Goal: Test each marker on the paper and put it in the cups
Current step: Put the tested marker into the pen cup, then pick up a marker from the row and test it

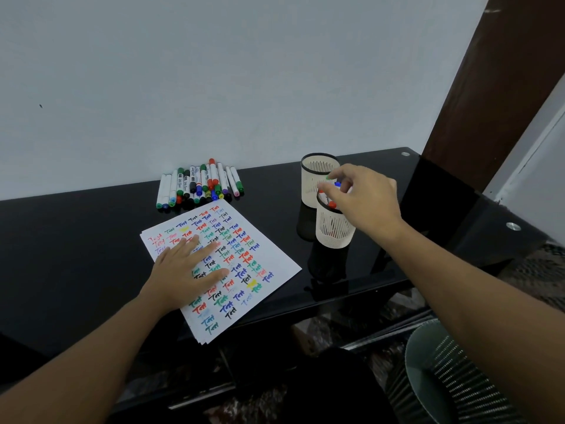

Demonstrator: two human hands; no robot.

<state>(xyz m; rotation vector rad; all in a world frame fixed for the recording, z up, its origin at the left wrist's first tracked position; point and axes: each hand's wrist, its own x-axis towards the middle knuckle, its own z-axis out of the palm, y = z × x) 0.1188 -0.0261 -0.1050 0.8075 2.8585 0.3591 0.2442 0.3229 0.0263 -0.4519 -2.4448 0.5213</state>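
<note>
White markers (200, 185) heaped far-left of right hand (363, 197), nearer flat, released left hand (186, 267); right grip over cup (333, 228), state indeterminable.

White paper (272, 264) showing rows of red, blue, green, black and yellow scribbles is lying on a glossy black table (76, 240); cream slotted cups (333, 232) are holding red- and blue-capped markers (332, 205).

A glossy black table (76, 240) set against a pale grey wall (214, 71)

A dark brown wooden post (489, 87) rises at right; round metal fittings (513, 226) stud the tabletop's far edge; a ribbed green bin (452, 377) stands below, near right.
</note>
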